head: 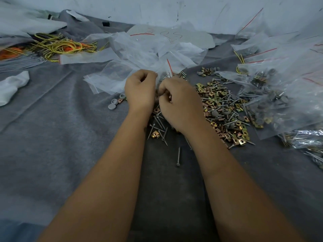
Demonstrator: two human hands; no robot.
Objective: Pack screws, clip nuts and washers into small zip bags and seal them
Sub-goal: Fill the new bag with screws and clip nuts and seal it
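Over the grey desk (52,137), your left hand (139,89) and right hand (178,103) both pinch a small zip bag (166,74) above the loose screws (159,123). You seem to be filling or closing it; next, press its red strip shut end to end

Both hands' fingertips are hidden behind curled knuckles beside the small zip bag (165,72), whose contents are perhaps screws, too blurred to tell. Right of it, filled bags (283,95) run off-frame.
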